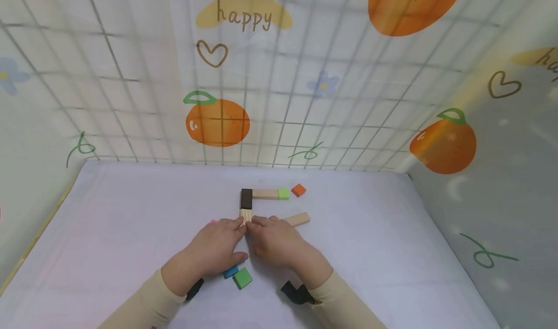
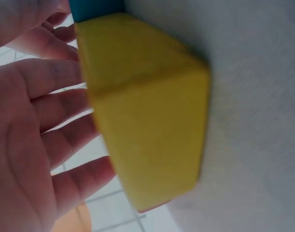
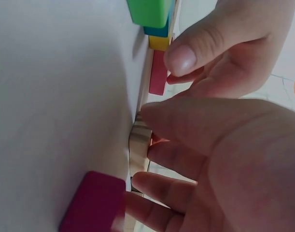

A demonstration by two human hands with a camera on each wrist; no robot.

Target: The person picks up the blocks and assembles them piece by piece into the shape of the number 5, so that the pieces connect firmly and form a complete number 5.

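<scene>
My left hand [image 1: 218, 246] and right hand [image 1: 279, 242] meet over a light striped wooden block [image 1: 246, 215], fingertips touching it from both sides. This block adjoins a dark brown block [image 1: 246, 198]. Fingers of the left hand [image 2: 55, 101] look fairly straight in the left wrist view, beside a large yellow block [image 2: 147, 116] seen close to the camera. In the right wrist view, fingers of the right hand [image 3: 171, 159] reach along the wooden block [image 3: 139, 150]; the left thumb [image 3: 186, 55] is above. Some contacts are hidden behind the hands.
From the dark block, a wooden plank [image 1: 265, 194] runs right to a lime block [image 1: 283, 194], with an orange block [image 1: 298, 190] beyond. Another plank [image 1: 298, 219] lies beyond my right hand. Blue [image 1: 231, 272] and green [image 1: 242, 278] blocks lie nearer. A magenta block [image 3: 94, 203] shows too.
</scene>
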